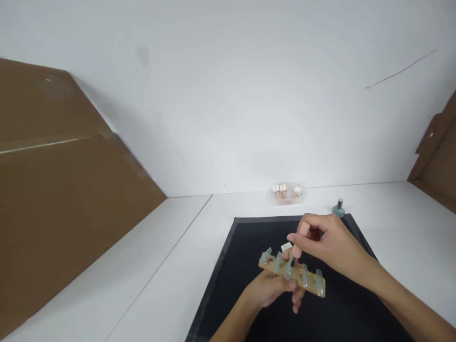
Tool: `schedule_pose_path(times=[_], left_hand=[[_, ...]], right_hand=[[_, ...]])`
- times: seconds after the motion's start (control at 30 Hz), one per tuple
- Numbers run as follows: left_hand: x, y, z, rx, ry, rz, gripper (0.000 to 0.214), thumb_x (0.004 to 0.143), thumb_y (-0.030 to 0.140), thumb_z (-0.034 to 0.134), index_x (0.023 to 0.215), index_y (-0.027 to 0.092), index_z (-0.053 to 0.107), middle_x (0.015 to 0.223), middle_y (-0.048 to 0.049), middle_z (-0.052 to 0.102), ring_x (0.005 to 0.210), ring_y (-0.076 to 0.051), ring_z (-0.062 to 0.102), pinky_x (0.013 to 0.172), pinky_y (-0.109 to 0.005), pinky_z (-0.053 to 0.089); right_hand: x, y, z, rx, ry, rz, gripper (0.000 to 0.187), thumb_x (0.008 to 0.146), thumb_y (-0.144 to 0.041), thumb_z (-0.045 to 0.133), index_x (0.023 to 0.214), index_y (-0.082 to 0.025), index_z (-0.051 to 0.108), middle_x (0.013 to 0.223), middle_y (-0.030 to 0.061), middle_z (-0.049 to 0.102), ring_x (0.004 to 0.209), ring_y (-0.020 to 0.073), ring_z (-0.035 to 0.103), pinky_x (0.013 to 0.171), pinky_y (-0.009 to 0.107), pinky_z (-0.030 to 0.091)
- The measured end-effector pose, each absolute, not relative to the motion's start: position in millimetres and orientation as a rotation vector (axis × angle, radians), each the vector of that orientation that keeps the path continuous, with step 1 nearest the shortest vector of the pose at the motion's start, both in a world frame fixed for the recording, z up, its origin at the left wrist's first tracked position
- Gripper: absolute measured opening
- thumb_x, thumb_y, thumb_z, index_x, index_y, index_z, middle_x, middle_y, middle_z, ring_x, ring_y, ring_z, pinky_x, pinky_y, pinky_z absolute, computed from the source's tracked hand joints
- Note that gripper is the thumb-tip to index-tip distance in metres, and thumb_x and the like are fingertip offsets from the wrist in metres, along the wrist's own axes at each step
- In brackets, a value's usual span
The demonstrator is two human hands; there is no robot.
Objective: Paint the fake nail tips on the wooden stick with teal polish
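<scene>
- Two hands above black mat (335,313) on white bench (171,266).
- Left hand (265,289): fingers clenched from below round wooden strip (297,274) of pale green nail tips (288,271), held over mat's middle.
- Right hand (327,247): fingers pinching peach brush (297,250), tip down on a middle nail.
- At 1 o'clock from hands, teal bottle (338,208); at 12 o'clock, clear tray (287,194) by wall.

Looks like a makeshift nail-practice booth, not a home: a white table (374,204) is backed by a bare wall (228,95), fenced by cardboard panels (53,190), topped with a black mat (242,266), a strip of fake nails (306,280) held above.
</scene>
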State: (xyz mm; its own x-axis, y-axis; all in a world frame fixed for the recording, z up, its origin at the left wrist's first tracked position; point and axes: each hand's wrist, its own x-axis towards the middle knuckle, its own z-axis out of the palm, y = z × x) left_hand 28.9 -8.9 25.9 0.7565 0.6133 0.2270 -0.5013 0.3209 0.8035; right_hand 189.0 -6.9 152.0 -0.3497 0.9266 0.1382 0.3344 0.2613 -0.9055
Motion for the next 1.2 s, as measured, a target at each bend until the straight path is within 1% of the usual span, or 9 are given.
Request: schedule_pose_path(times=[0.2, 0.43, 0.5, 0.63, 0.7, 0.8, 1.03, 1.1, 1.2], left_hand=[[28.0, -9.0, 24.6, 0.999, 0.161, 0.73, 0.032, 0.074, 0.031, 0.067, 0.094, 0.019, 0.046, 0.063, 0.0049, 0.054, 0.048, -0.007, 0.05, 0.043, -0.018, 0.044], [28.5, -5.8, 24.8, 0.989, 0.225, 0.676, 0.028, 0.072, 0.034, 0.069, 0.075, 0.014, 0.05, 0.055, 0.0041, 0.048, 0.048, -0.007, 0.049, 0.043, -0.018, 0.043], [29.3, -6.0, 25.3, 0.984, 0.212, 0.688, 0.029, 0.071, 0.034, 0.07, 0.078, 0.014, 0.049, 0.056, 0.0043, 0.049, 0.047, -0.007, 0.049, 0.043, -0.018, 0.044], [29.8, -7.6, 26.0, 0.976, 0.162, 0.721, 0.03, 0.073, 0.03, 0.069, 0.089, 0.017, 0.047, 0.059, 0.0051, 0.053, 0.047, -0.007, 0.05, 0.042, -0.018, 0.045], [29.0, -8.3, 26.5, 0.979, 0.138, 0.721, 0.028, 0.074, 0.029, 0.067, 0.09, 0.017, 0.048, 0.06, 0.0054, 0.052, 0.047, -0.007, 0.051, 0.043, -0.018, 0.045], [27.4, -9.2, 27.8, 0.982, 0.144, 0.716, 0.028, 0.074, 0.027, 0.066, 0.094, 0.018, 0.049, 0.062, 0.0051, 0.053, 0.048, -0.007, 0.051, 0.044, -0.018, 0.044], [26.3, -9.9, 27.3, 0.954, 0.119, 0.738, 0.032, 0.073, 0.025, 0.067, 0.097, 0.02, 0.047, 0.066, 0.005, 0.055, 0.05, -0.007, 0.051, 0.044, -0.018, 0.045], [26.4, -8.6, 25.5, 0.96, 0.118, 0.742, 0.031, 0.073, 0.025, 0.067, 0.096, 0.02, 0.048, 0.066, 0.0048, 0.055, 0.05, -0.006, 0.05, 0.044, -0.018, 0.045], [27.1, -6.0, 23.5, 0.985, 0.168, 0.711, 0.025, 0.074, 0.03, 0.067, 0.085, 0.015, 0.052, 0.059, 0.0041, 0.052, 0.047, -0.007, 0.049, 0.044, -0.018, 0.045]], right_hand=[[190.2, -8.3, 154.1, -1.17, -1.828, 0.984, 0.031, 0.082, -0.033, 0.059, 0.055, -0.02, 0.052, 0.057, 0.0018, 0.07, 0.046, 0.0102, 0.052, 0.045, 0.023, 0.039], [187.6, -11.0, 154.0, -1.061, -1.841, 1.231, 0.028, 0.08, -0.03, 0.062, 0.057, -0.018, 0.051, 0.057, 0.0009, 0.069, 0.045, 0.0087, 0.051, 0.043, 0.02, 0.037], [187.2, -10.8, 153.5, -1.079, -1.842, 1.191, 0.029, 0.081, -0.031, 0.062, 0.057, -0.018, 0.052, 0.057, 0.0012, 0.069, 0.047, 0.0096, 0.053, 0.044, 0.021, 0.039], [187.5, -9.8, 152.9, -1.104, -1.829, 1.128, 0.029, 0.082, -0.031, 0.06, 0.057, -0.019, 0.053, 0.06, 0.0028, 0.071, 0.059, 0.015, 0.064, 0.054, 0.025, 0.047], [187.9, -9.1, 152.7, -1.098, -1.819, 1.13, 0.029, 0.083, -0.03, 0.059, 0.057, -0.02, 0.052, 0.06, 0.003, 0.071, 0.06, 0.0163, 0.066, 0.056, 0.026, 0.048], [189.0, -7.5, 151.7, -1.114, -1.829, 1.071, 0.029, 0.082, -0.03, 0.059, 0.056, -0.02, 0.052, 0.059, 0.0026, 0.07, 0.056, 0.0152, 0.063, 0.053, 0.026, 0.047], [190.9, -6.7, 151.8, -1.202, -1.849, 0.873, 0.032, 0.082, -0.033, 0.059, 0.053, -0.019, 0.052, 0.057, 0.0009, 0.068, 0.044, 0.0096, 0.046, 0.045, 0.023, 0.037], [189.6, -8.8, 152.5, -1.153, -1.817, 0.945, 0.032, 0.081, -0.034, 0.059, 0.054, -0.02, 0.051, 0.056, 0.0008, 0.068, 0.044, 0.0096, 0.046, 0.045, 0.023, 0.039], [186.1, -12.5, 152.3, -1.075, -1.788, 1.134, 0.03, 0.081, -0.031, 0.059, 0.055, -0.02, 0.049, 0.057, 0.0007, 0.068, 0.048, 0.0107, 0.052, 0.047, 0.023, 0.042]])
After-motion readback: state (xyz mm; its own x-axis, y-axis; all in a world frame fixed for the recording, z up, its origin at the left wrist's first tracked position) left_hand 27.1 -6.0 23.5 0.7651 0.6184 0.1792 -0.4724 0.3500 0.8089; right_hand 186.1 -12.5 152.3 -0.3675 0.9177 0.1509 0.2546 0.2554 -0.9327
